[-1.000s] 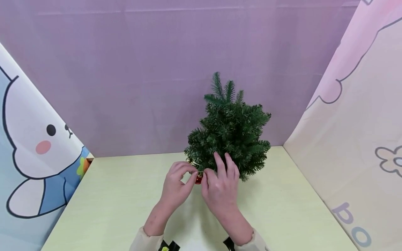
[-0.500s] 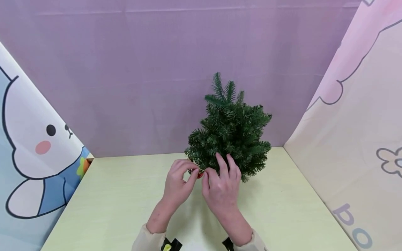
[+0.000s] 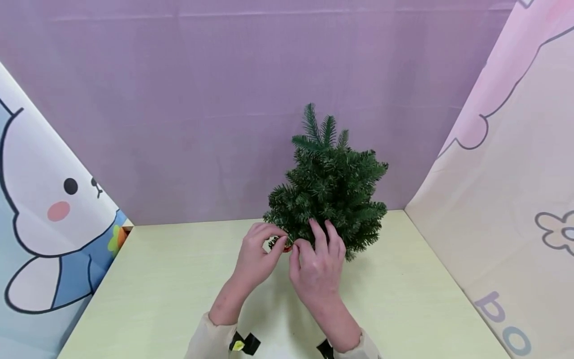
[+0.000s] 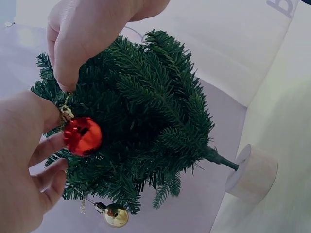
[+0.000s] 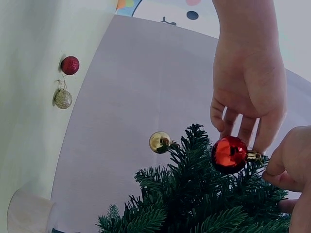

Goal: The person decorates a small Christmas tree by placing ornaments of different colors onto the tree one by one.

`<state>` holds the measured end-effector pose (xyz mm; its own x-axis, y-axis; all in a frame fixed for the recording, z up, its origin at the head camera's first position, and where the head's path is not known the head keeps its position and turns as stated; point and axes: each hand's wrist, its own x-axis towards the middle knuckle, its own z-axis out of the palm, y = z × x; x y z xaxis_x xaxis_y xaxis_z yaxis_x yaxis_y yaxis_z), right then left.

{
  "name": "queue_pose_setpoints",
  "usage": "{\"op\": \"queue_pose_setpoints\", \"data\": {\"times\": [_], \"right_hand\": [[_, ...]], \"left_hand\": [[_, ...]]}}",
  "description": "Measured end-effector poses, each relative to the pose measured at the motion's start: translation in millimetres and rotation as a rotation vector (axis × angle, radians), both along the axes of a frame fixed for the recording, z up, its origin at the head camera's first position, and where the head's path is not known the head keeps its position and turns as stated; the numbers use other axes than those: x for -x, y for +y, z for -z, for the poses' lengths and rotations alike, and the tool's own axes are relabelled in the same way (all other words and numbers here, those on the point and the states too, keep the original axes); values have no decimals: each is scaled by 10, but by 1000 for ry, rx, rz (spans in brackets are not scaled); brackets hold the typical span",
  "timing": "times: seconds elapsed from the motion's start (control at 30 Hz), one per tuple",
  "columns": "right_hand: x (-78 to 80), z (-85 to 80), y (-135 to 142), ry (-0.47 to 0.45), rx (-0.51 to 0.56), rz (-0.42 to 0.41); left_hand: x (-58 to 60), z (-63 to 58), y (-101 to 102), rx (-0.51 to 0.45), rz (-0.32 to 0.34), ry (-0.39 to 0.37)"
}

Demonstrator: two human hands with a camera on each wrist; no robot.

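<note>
A shiny red Christmas ball (image 4: 85,137) hangs from a gold cap and thin gold string at the front left of a small artificial Christmas tree (image 3: 329,184). My left hand (image 3: 257,254) pinches at the string near the cap with thumb and index finger, its other fingers behind the ball. Close by, thumb and index finger of my right hand (image 3: 318,264) pinch the string on the branch side, and its other fingers reach up against the needles. Fingertips hide most of the string. In the head view only a sliver of red shows between the hands.
A shiny gold ball (image 5: 159,142) hangs on another branch. On the pale table (image 3: 179,284) lie a dark red glitter ball (image 5: 70,65) and a gold glitter ball (image 5: 63,99). The tree's round pale base (image 4: 257,174) stands on the table. Printed cloth panels flank both sides.
The red ball has gone up and slightly right, close against the branch. My left hand has moved up and right toward my right hand, which has shifted only slightly.
</note>
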<state>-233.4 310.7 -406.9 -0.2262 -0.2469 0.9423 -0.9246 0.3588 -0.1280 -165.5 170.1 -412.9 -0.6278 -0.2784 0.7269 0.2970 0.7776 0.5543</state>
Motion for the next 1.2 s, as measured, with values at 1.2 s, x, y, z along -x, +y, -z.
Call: {"op": "queue_pose_setpoints", "data": {"times": [1.2], "right_hand": [[99,-14,214,32,-114,-209]], "left_hand": [[-210,407,89,29,-99,-67]]}}
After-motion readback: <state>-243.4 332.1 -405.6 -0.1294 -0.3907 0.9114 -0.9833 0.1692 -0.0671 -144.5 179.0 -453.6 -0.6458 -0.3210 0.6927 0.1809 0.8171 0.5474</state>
